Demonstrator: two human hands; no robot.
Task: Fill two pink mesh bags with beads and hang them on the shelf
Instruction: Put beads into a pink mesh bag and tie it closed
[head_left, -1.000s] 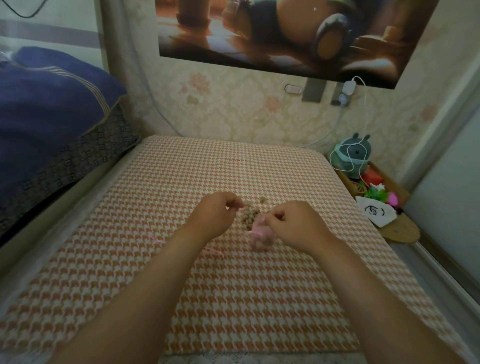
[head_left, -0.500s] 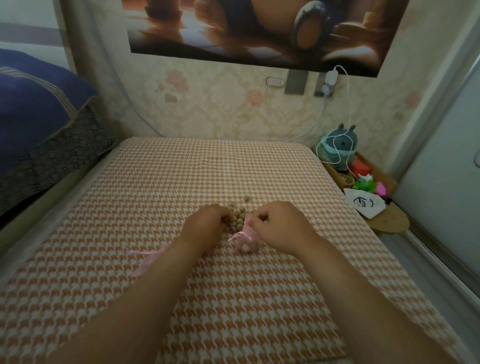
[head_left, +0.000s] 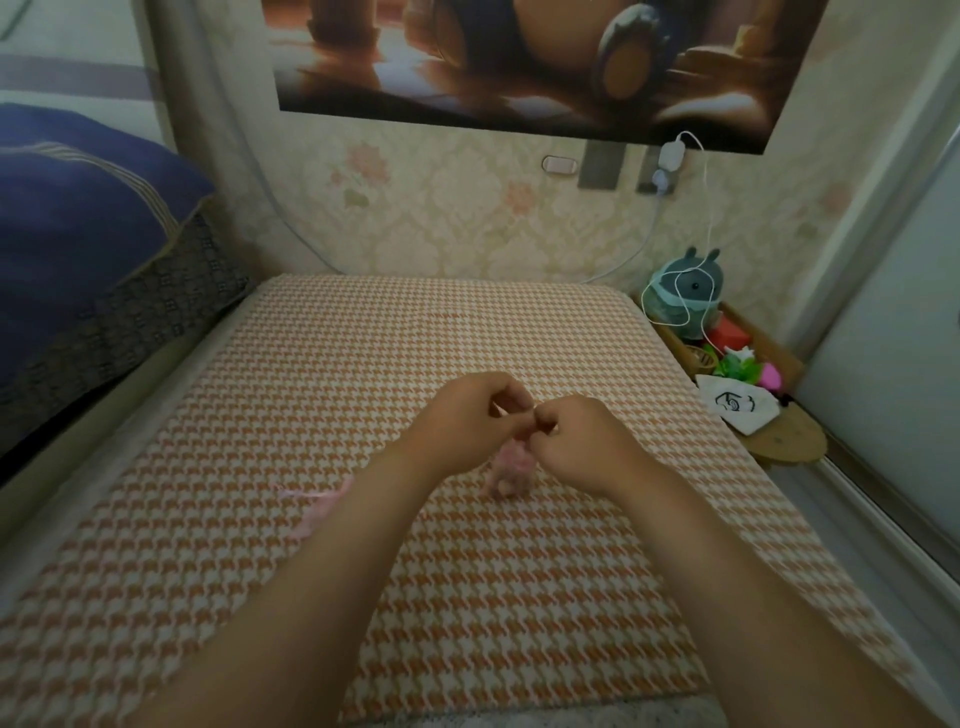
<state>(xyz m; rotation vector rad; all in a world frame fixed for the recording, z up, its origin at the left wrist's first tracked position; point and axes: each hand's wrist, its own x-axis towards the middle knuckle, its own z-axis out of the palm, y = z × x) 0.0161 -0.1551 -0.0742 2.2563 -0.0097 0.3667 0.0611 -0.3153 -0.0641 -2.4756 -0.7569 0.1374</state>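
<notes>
A pink mesh bag bulging with beads hangs just under my two hands above the houndstooth mat. My left hand and my right hand meet at its top, fingertips pinched together on the bag's neck or drawstring. A second pink mesh bag lies flat and limp on the mat to the left, partly under my left forearm. The loose bead pile is hidden behind my hands.
A blue quilt is heaped at the left. At the right edge a low wooden shelf holds a grey-green toy, a white cloth pouch and small coloured items. A white charging cable hangs from the wall.
Both hands have risen from the bead pile and come together, lifting the filled pink bag off the mat. The bead pile, seen earlier, is now out of sight.
</notes>
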